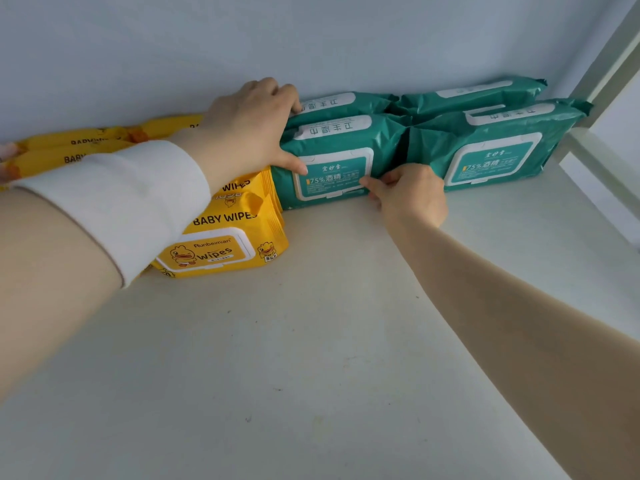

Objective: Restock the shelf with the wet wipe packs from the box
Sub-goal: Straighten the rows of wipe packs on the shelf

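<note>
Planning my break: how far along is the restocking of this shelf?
Done: yellow baby wipes packs and the right green packs lie along the shelf back. In hand: left hand and right hand grip the ends of the front left green pack, seemingly squaring it up. Left: unclear, since the box is out of view.

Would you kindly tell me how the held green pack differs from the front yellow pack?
The green pack reads 75%; the yellow pack reads Baby Wipes with a duck. The left hand and right hand grip the green pack; no hand holds the yellow pack. Both are soft packs with white lids.
</note>
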